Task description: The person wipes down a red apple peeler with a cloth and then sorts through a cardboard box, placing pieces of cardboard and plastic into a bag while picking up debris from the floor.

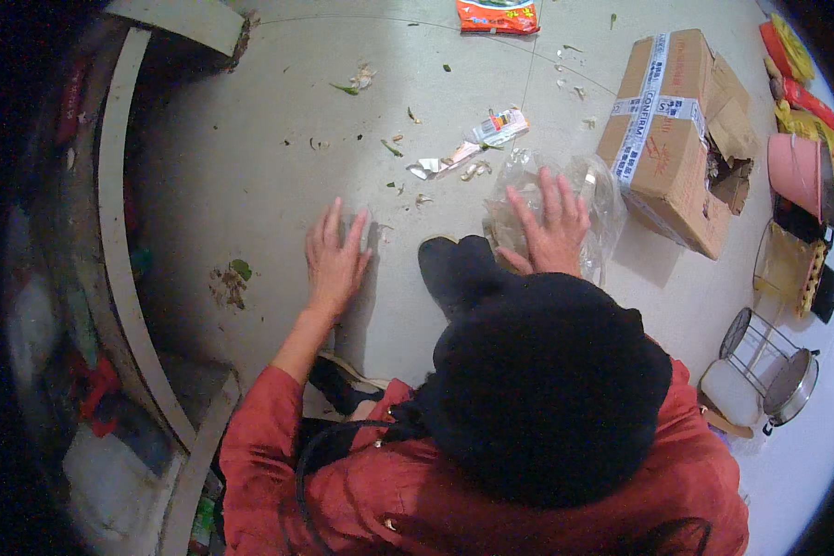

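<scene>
My right hand [550, 228] lies over a crumpled clear plastic bag [603, 198] on the floor, fingers spread. It looks to be touching the bag; what its palm covers is hidden. My left hand [335, 254] hovers at or just above the bare floor, fingers apart and nothing in them. A torn, printed wrapper [502, 128] is stretched out beyond the two hands. Dry, papery peelings [476, 169] and green leaf scraps [391, 148] are scattered around it. A black shoe [344, 386] shows below my left hand.
A taped cardboard box [657, 132] with a torn side stands right of the bag. Along the right are a pink bucket [794, 174] and a wire rack [761, 347]. A red packet [498, 19] lies at the top. A pale shelf frame [115, 181] runs along the left.
</scene>
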A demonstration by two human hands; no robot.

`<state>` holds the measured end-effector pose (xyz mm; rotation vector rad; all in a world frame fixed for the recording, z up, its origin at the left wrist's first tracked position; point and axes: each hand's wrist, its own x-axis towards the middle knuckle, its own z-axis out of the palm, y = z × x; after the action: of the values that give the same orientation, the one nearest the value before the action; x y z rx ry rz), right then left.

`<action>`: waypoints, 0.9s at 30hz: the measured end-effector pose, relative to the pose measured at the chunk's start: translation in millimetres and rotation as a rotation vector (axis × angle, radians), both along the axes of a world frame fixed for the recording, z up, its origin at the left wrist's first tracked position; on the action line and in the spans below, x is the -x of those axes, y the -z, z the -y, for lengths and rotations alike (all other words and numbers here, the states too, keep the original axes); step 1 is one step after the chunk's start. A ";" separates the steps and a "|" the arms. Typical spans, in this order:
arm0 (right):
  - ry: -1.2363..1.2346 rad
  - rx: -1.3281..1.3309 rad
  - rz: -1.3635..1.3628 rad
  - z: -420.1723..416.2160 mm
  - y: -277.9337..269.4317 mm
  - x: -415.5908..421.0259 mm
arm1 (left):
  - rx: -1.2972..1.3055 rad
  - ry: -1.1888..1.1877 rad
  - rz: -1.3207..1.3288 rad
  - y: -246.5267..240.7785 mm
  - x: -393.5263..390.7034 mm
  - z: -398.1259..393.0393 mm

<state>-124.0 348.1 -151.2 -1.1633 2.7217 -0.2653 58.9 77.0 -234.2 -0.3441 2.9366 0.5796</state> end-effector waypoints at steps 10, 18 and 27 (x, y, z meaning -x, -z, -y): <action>0.050 0.089 0.107 -2.9 1.2 27.6 | -0.075 -0.093 -0.008 -10.3 7.5 -5.1; 0.180 0.213 -0.009 -6.1 -22.8 74.1 | 0.102 0.042 0.157 -76.4 37.8 82.1; -0.196 -0.353 0.244 20.7 28.8 138.6 | -0.458 -0.553 0.562 -131.7 -140.6 148.8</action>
<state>-262.7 327.4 -179.9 -1.1921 2.3037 0.0916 199.5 -71.8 -102.5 -1.0641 2.0829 0.9936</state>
